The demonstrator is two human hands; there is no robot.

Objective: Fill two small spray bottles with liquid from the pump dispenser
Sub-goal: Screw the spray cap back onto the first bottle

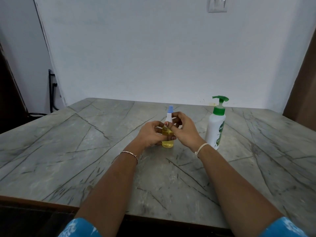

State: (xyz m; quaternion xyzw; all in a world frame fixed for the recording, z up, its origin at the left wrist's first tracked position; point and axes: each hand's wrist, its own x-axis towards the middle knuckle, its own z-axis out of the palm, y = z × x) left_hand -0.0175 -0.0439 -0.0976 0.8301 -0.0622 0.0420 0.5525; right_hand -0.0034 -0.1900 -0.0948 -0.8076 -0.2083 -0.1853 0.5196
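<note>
Your desk (68,151) fills the lower half of the frame. The pump dispenser (215,124) stands upright right of centre, just beside your right hand (183,130) and well nearer to it than to your left hand (151,134). The spray bottle (168,140) stands at centre frame between both hands, its long axis vertical, with yellow liquid inside. Your left grip wraps its body. Your right grip appears to pinch the white spray head (168,117) under the blue cap (170,109), so any twist likely turns about that upright axis. No second bottle shows.
</note>
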